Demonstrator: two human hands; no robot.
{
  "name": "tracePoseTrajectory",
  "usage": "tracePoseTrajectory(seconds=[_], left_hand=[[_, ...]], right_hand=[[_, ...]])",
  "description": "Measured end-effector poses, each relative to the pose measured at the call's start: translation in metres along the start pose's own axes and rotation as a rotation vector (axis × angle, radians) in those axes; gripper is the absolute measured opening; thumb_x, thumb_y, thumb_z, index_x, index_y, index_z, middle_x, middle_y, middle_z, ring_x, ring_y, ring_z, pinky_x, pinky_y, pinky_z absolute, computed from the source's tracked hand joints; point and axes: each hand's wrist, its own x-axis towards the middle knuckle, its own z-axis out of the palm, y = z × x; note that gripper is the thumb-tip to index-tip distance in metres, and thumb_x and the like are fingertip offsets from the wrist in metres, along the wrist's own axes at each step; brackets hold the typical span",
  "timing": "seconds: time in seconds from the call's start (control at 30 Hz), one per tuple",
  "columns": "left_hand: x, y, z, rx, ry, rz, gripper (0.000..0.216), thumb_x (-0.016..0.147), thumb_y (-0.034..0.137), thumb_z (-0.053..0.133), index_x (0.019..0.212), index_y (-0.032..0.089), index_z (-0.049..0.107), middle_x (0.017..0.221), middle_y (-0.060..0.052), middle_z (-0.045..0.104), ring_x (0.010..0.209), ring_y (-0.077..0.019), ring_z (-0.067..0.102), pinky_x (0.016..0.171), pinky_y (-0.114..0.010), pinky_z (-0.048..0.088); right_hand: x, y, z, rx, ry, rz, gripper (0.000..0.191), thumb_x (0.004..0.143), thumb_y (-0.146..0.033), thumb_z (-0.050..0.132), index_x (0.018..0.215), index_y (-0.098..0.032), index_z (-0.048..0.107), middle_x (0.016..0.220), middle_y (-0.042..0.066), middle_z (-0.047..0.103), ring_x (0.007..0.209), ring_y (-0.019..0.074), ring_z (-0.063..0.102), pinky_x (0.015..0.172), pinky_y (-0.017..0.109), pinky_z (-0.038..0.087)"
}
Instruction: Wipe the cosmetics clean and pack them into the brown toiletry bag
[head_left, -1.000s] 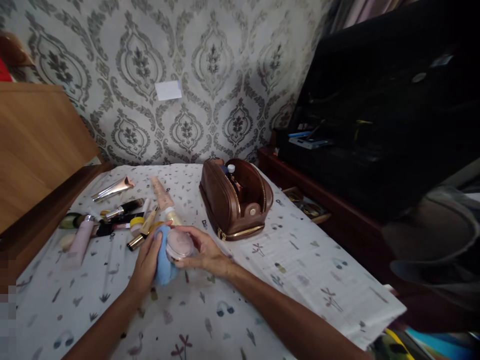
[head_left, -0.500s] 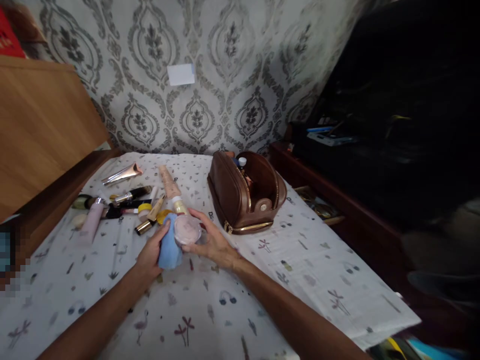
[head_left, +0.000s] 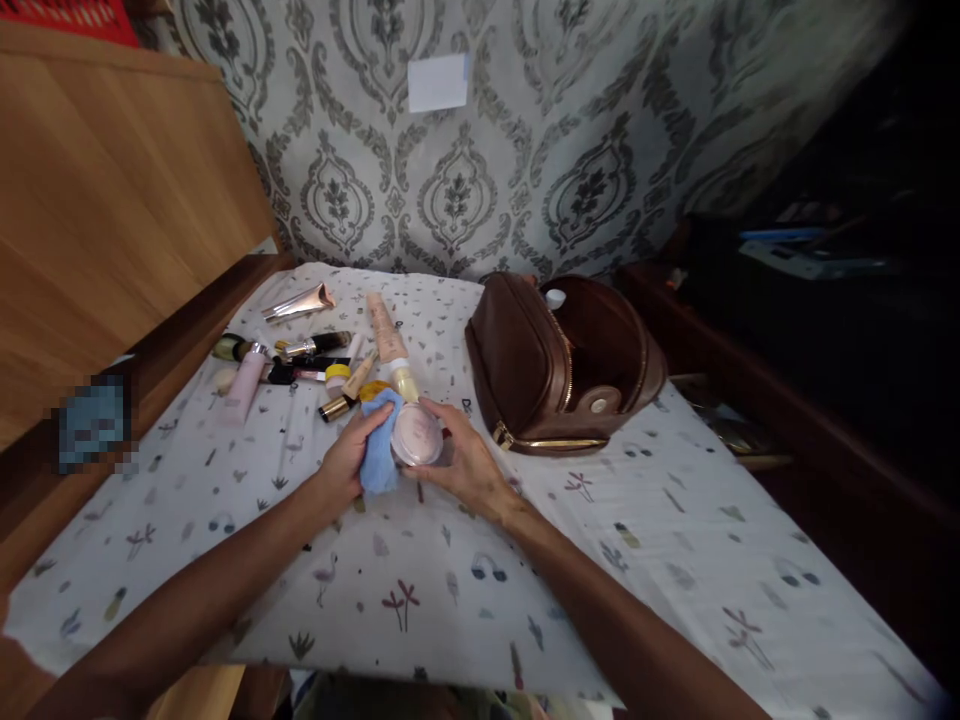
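My left hand [head_left: 352, 452] is closed round a blue cloth [head_left: 380, 455], its thumb on top. The cloth lies against the left side of a round, clear-lidded powder jar [head_left: 417, 434] with pale pink contents. My right hand [head_left: 466, 462] grips that jar from the right, fingers at its far and near rim. Just beyond the jar lie a pale yellow bottle [head_left: 403, 379] and a peach tube [head_left: 385, 328]. To the right stands a brown makeup bag [head_left: 525, 360], unzipped, with a white cap [head_left: 555, 299] showing inside it.
Left of my hands lie a pink tube [head_left: 246, 385], a rose-gold tube [head_left: 300, 303], a yellow-lidded jar [head_left: 337, 378] and several other cosmetics on a patterned white cloth [head_left: 300, 540]. A wooden panel [head_left: 135, 160] rises at the left; a papered wall [head_left: 495, 150] stands behind.
The view has swung left and down, so everything sits further right and higher. Both hands keep hold of the cloth and the jar, with little visible change in grip.
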Motion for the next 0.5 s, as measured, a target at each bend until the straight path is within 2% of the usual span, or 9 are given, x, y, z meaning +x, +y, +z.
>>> tracePoseTrajectory(seconds=[0.2,0.33,0.5], left_hand=[[-0.001,0.004,0.001,-0.007,-0.021,-0.020,0.029,0.067,0.024,0.082,0.091,0.015,0.068,0.083,-0.002,0.076,0.086,-0.0223,0.073,0.085,-0.034,0.058],[-0.003,0.003,0.003,0.007,-0.021,0.014,0.036,0.063,0.029,0.086,0.091,0.014,0.069,0.079,-0.001,0.074,0.075,-0.0185,0.071,0.077,-0.031,0.057],[-0.004,-0.001,0.003,0.009,-0.001,0.057,0.043,0.057,0.032,0.090,0.090,0.015,0.068,0.077,0.001,0.073,0.066,-0.0140,0.068,0.067,-0.026,0.055]], right_hand=[[-0.002,-0.005,-0.003,0.016,-0.130,-0.088,0.082,0.075,-0.025,0.081,0.147,-0.036,0.044,0.142,0.006,0.053,0.134,0.0280,0.047,0.111,0.048,0.040],[-0.004,-0.004,0.000,-0.026,-0.125,-0.120,0.087,0.075,-0.020,0.079,0.151,-0.036,0.038,0.146,0.007,0.049,0.138,0.0293,0.042,0.114,0.051,0.037],[-0.008,-0.003,0.008,-0.148,-0.084,-0.096,0.093,0.073,-0.027,0.082,0.152,-0.035,0.034,0.146,0.009,0.045,0.139,0.0299,0.042,0.115,0.052,0.037]])
